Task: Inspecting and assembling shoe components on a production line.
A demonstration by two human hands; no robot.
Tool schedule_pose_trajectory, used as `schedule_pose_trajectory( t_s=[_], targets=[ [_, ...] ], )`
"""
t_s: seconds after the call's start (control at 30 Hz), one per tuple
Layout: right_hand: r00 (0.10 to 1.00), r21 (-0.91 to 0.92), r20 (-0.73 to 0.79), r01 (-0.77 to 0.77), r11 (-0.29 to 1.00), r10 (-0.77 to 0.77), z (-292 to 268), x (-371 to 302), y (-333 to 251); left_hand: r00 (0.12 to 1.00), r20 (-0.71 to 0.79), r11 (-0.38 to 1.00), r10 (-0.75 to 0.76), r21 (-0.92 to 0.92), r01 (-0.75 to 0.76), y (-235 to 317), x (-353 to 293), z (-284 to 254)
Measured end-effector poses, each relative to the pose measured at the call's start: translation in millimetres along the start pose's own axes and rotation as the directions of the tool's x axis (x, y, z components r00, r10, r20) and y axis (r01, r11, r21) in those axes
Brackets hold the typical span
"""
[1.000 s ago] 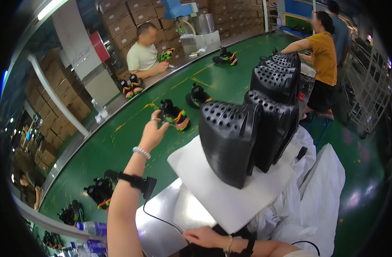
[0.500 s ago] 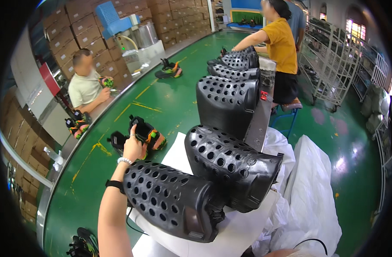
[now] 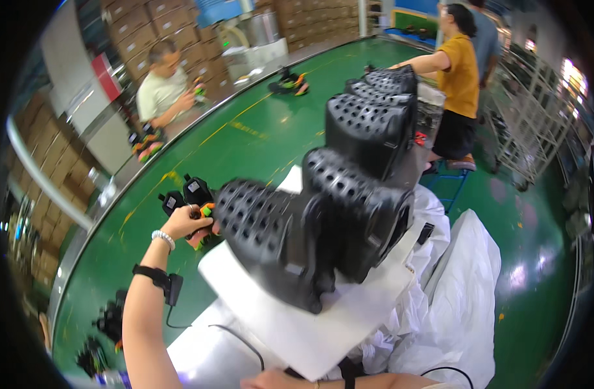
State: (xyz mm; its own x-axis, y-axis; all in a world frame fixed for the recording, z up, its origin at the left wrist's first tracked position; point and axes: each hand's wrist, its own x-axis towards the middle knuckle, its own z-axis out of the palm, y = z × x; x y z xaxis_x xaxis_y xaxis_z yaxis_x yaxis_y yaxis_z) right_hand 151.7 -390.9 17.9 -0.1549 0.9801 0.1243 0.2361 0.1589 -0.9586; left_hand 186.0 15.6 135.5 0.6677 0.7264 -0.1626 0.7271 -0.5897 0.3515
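My left hand (image 3: pixel 183 222), with a beaded bracelet and a black wrist strap, reaches out over the green belt. Its fingers are closed on a black shoe (image 3: pixel 196 191) with orange and green trim. Beside it is a second black shoe (image 3: pixel 172 201). To the right of that hand stands a black perforated plastic guard-like form (image 3: pixel 261 227), with another perforated form (image 3: pixel 349 194) behind it; both lie on white sheets (image 3: pixel 290 340). My right hand (image 3: pixel 274 379) rests low by the lower edge, blurred and partly cut off, its fingers hard to make out.
More black perforated forms (image 3: pixel 365 123) line the right side of the green belt (image 3: pixel 245 142). White plastic bags (image 3: pixel 452 298) hang at the right. A person in yellow (image 3: pixel 462 78) and another in pale green (image 3: pixel 164 91) work nearby. Dark shoes (image 3: pixel 109 321) lie at lower left; a dark shoe (image 3: pixel 289 83) lies farther up.
The view has shifted. My left hand has gone from pointing fingers at the shoes to closing on one. My right hand and forearm now show at the lower edge.
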Motion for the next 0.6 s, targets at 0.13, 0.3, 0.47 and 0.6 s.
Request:
schedule_pose_trajectory(
  t_s=[0.13, 0.3, 0.47, 0.6],
  targets=[
    [0.998, 0.087, 0.046, 0.03, 0.996, -0.034, 10, 0, 7, 0.995, -0.037, 0.995, -0.091, 0.03, 0.092, -58, -93, -8],
    [0.999, 0.038, -0.013, 0.035, 0.999, -0.035, 6, 1, -4, 0.993, 0.014, 0.993, -0.114, -0.007, 0.114, -69, -170, 9],
    [0.999, -0.023, 0.002, -0.034, 0.999, 0.034, 6, 1, -17, 0.989, -0.1, 0.989, -0.106, -0.116, 0.095, -56, -208, 18],
    [0.994, 0.014, 0.004, -0.113, 0.993, 0.113, 3, 2, -22, 0.965, -0.105, 0.961, -0.24, -0.166, 0.221, -72, -202, 6]
  ],
)
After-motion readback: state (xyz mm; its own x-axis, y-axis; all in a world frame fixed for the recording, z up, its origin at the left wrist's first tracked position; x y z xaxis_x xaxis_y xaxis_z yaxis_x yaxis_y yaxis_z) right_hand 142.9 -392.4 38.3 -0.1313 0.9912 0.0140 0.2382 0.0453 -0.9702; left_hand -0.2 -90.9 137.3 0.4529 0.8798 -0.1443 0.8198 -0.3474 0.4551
